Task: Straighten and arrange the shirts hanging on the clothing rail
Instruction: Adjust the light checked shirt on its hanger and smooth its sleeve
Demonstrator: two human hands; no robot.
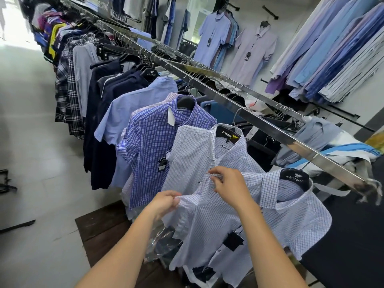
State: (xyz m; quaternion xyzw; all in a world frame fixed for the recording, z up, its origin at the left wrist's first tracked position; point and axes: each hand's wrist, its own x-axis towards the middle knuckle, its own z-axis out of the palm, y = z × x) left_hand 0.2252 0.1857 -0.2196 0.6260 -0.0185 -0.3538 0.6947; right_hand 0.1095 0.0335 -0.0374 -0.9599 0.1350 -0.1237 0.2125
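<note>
At the near end of the clothing rail (270, 125), we are working on the nearest checked shirt (239, 221), which is hanging rumpled on its black hanger (295, 179). Our left hand (166, 201) is pinching its sleeve edge and our right hand (230, 183) the front placket, the fingers (217, 185) of both curled onto cloth. The shirts farther along (149, 146) are hanging fairly evenly, so we are judging this one the main job left.

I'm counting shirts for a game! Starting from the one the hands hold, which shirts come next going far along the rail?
White checked shirt pinched by left hand and right hand → fine-checked white shirt → blue plaid shirt → plain light blue shirt → navy shirts.
</note>
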